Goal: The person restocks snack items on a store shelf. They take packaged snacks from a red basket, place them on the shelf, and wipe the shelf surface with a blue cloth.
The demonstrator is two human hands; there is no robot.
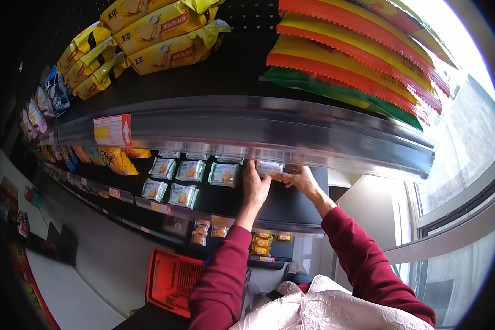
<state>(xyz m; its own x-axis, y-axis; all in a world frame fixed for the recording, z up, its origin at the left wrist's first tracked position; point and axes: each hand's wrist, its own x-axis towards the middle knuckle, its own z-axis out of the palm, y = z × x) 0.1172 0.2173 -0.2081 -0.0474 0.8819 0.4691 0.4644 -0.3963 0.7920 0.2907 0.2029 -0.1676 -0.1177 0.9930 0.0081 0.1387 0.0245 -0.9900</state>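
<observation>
Both my hands reach onto the black shelf under a broad metal shelf edge. Between them is a small wrapped snack packet (270, 166) in pale plastic. My left hand (255, 186) touches its left side, and my right hand (303, 180) has its fingers at the right and lower edge, gripping it. To the left of my left hand lies a similar wrapped packet (224, 174), with several more in rows, such as one at the front (183, 195). The back of the packet rows is hidden by the upper shelf.
Above is the upper shelf's front edge (231, 123) with a price tag (113, 130). It carries yellow cracker packs (169, 47) and red-and-yellow bags (338, 62). An empty-looking red plastic basket (153, 280) stands below left. Lower shelves hold small packets (262, 242). A window is at the right.
</observation>
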